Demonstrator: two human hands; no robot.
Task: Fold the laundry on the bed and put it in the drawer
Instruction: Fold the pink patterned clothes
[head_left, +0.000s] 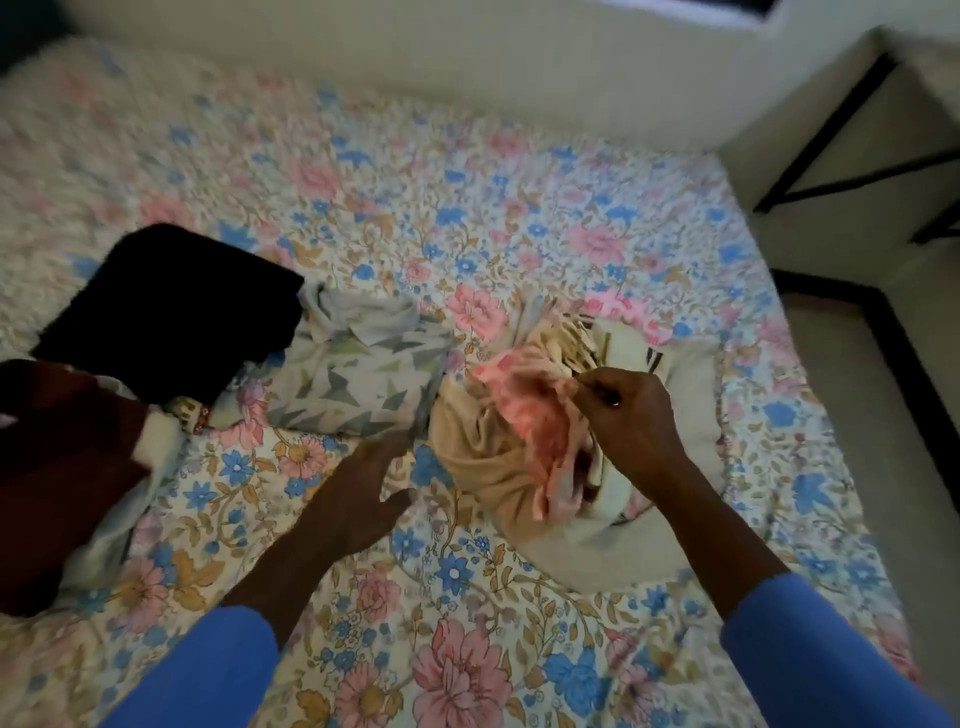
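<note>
1. Laundry pile (550, 467), unfolded, sits heaped on the right half of the bed (467, 208): a pink garment (524, 410) on top, a beige cloth (467, 447) under it, and a white cloth (675, 374) beneath and behind both.
2. The right hand (631, 415) pinches the pink garment's upper edge, fingers (592, 387) pressed together on the fabric and raising it off the heap, apparently to single out one piece for folding.
3. The left hand (358, 499) hovers just left of the pile over bare bedspread, fingers (397, 452) spread and holding nothing, seemingly ready to catch the garment's free edge.
4. The pink garment hangs from the right hand's pinch and lies near the left hand, though apart from it.
5. A grey-patterned shirt (358, 379) lies flattened just beside the pile. Further left, a black folded piece (171, 306) and a maroon garment (57, 467) sit close together, likely set aside as finished, though blur makes the maroon one hard to judge.
6. No drawer is in view; a black metal frame (831, 130) stands beyond the bed's far right corner.
</note>
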